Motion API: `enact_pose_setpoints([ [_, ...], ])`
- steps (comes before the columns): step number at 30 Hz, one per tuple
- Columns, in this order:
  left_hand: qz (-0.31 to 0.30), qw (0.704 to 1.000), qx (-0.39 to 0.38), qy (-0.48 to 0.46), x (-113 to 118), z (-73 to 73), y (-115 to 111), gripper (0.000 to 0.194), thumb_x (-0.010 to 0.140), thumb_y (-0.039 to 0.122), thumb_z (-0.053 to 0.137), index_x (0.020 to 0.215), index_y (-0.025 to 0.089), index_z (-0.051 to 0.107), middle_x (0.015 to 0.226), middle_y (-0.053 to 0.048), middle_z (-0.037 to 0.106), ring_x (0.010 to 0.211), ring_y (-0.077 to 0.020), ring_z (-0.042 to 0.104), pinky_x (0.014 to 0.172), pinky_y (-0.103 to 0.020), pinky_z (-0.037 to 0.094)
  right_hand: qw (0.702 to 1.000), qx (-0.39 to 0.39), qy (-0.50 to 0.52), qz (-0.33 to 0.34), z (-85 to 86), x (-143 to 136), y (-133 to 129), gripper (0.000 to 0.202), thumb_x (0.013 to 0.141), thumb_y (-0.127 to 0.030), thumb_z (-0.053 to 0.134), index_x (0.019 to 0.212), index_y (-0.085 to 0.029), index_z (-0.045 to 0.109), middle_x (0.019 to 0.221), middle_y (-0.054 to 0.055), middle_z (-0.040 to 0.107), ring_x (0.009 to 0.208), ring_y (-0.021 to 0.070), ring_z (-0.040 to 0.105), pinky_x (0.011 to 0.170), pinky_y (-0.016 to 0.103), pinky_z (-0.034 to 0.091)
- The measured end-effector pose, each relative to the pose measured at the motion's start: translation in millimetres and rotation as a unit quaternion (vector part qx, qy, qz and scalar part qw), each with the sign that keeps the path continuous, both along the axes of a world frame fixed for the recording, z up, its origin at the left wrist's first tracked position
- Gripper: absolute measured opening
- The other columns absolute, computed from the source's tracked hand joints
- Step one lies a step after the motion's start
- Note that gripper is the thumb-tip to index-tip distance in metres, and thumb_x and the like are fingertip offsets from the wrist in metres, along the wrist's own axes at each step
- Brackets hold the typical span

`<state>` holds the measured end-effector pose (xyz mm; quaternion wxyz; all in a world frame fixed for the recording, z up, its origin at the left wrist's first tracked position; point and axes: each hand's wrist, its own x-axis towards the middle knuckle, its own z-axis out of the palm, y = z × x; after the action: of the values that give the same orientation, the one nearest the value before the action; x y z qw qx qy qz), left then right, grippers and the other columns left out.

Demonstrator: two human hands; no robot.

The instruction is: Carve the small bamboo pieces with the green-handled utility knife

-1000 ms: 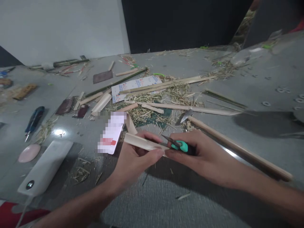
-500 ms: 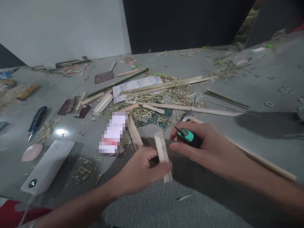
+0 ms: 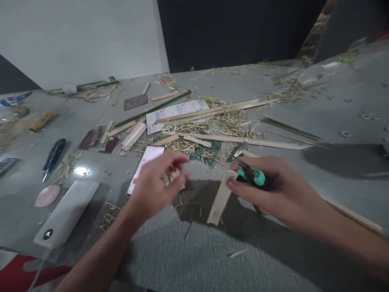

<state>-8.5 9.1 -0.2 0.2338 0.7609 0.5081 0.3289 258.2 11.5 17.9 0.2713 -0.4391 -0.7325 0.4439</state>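
My left hand is blurred, over the lower part of a lit phone. Its fingers curl round something pale, mostly hidden. My right hand holds a tool with a teal and black handle. Between its thumb and fingertips it also grips the upper end of a flat, pale wooden strip, which slants down to the left. A metal blade shows just beyond the right fingers. Dark shadow lies on the grey surface beneath both hands.
Straw and long split sticks lie behind the hands, beside a printed white sheet. A white power bank, a pink oval object and a blue screwdriver are at left. Washers lie at right.
The strip held by my left hand is now in my right hand beside the tool. My left hand has moved left and up over the phone; the second strip beside it no longer shows there.
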Motion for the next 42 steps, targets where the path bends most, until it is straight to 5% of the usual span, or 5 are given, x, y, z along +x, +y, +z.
enact_pose_setpoints([
  [5, 0.213, 0.935, -0.008, 0.282, -32.3, 1.1, 23.6, 0.063, 0.093, 0.038, 0.067, 0.15, 0.018, 0.051, 0.145, -0.02, 0.057, 0.138, -0.0435, 0.054, 0.113, -0.059, 0.047, 1.0, 0.024, -0.001, 0.018, 2.5, -0.3, 0.4, 0.037, 0.095, -0.035, 0.07, 0.069, -0.023, 0.047, 0.064, -0.006, 0.039, 0.058, 0.0116, 0.037, 0.052, 0.029, 0.028],
  [26, 0.143, 0.937, -0.088, 0.305, -48.6, -9.1, 19.7, 0.073, 0.098, 0.029, 0.054, 0.163, 0.009, 0.027, 0.152, -0.029, 0.049, 0.139, -0.0521, 0.053, 0.109, -0.066, 0.048, 0.999, 0.023, -0.007, 0.031, 0.7, 3.0, 1.3, 0.039, 0.095, -0.033, 0.069, 0.068, -0.023, 0.042, 0.064, -0.007, 0.039, 0.06, 0.0114, 0.036, 0.053, 0.029, 0.028],
  [32, 0.126, 0.973, 0.069, 0.183, -21.3, 1.2, 12.2, 0.041, 0.092, 0.024, 0.064, 0.133, 0.021, 0.064, 0.154, -0.017, 0.056, 0.148, -0.0398, 0.049, 0.122, -0.059, 0.041, 1.0, 0.01, -0.017, -0.006, 3.4, 2.2, 4.6, 0.033, 0.095, -0.039, 0.069, 0.071, -0.022, 0.054, 0.066, -0.005, 0.042, 0.06, 0.0128, 0.04, 0.054, 0.03, 0.028],
  [37, -0.135, 0.959, -0.231, -0.096, 19.7, 1.0, -14.7, 0.022, 0.101, 0.034, 0.059, 0.113, 0.021, 0.072, 0.091, -0.005, 0.079, 0.079, -0.0195, 0.073, 0.072, -0.03, 0.056, 0.999, -0.026, 0.011, -0.041, -1.0, 3.7, 9.6, 0.033, 0.097, -0.046, 0.068, 0.076, -0.023, 0.059, 0.066, -0.005, 0.044, 0.061, 0.0132, 0.043, 0.055, 0.03, 0.03],
  [42, -0.129, 0.903, -0.375, -0.164, 37.3, -11.9, -24.1, 0.028, 0.105, 0.032, 0.053, 0.082, 0.019, 0.062, 0.067, -0.001, 0.071, 0.057, -0.0107, 0.062, 0.054, -0.021, 0.046, 0.997, -0.026, 0.023, -0.066, -7.3, 4.4, 15.6, 0.042, 0.097, -0.053, 0.068, 0.072, -0.024, 0.053, 0.06, -0.007, 0.04, 0.052, 0.0112, 0.04, 0.05, 0.029, 0.024],
])
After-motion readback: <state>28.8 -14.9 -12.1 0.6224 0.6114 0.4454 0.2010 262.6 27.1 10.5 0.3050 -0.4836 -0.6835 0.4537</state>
